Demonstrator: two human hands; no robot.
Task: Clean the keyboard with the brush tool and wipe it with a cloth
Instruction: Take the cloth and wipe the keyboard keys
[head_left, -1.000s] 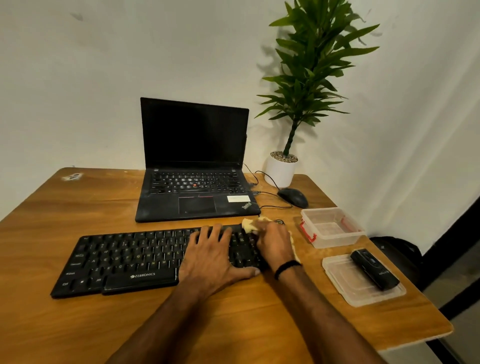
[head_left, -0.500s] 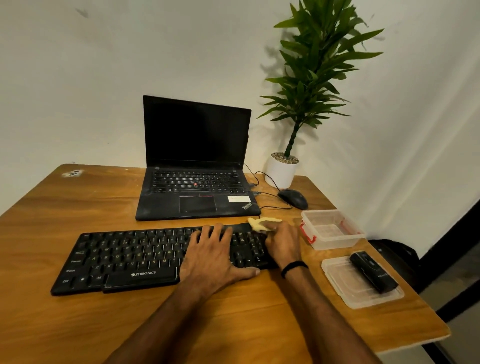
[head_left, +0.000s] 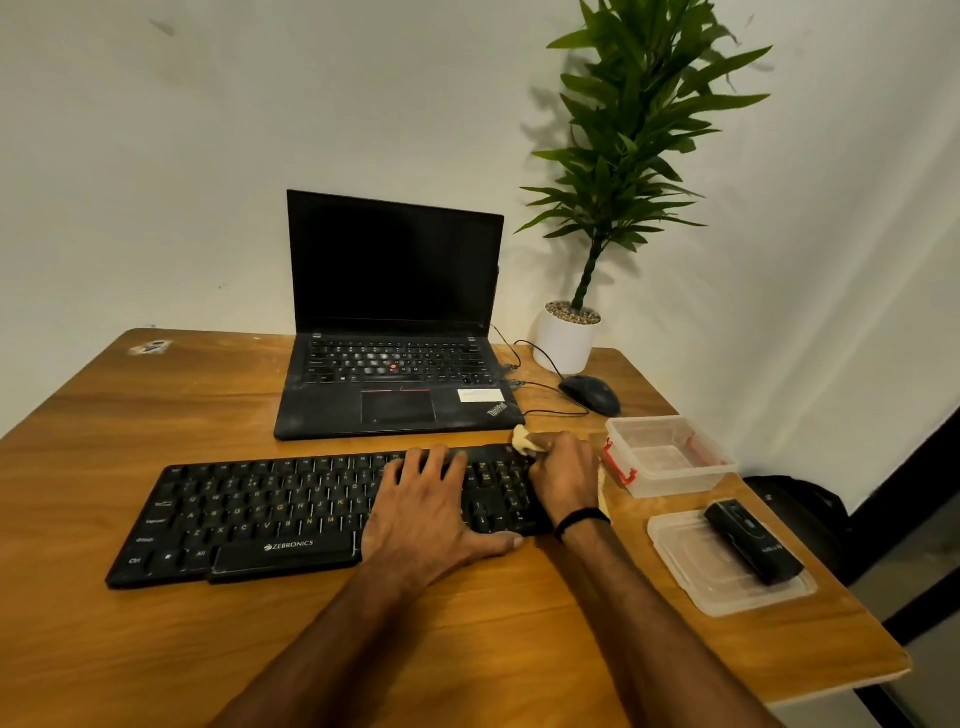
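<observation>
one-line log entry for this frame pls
phase: wipe | right hand: grips cloth at keyboard far-right corner | left hand: flat on keys

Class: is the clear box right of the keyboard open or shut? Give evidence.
Open. The box shows its bare inside; a clear lid lies apart, under a black tool.

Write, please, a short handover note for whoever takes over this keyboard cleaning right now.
Left hand: flat on the keyboard, steadying it.
Right hand: grips the yellow cloth at the keyboard's far right corner.
Brush tool: on the clear lid, beside the open box.
Done: brush set aside; wiping under way at the right end.
To do: probably the remaining keys.
</observation>
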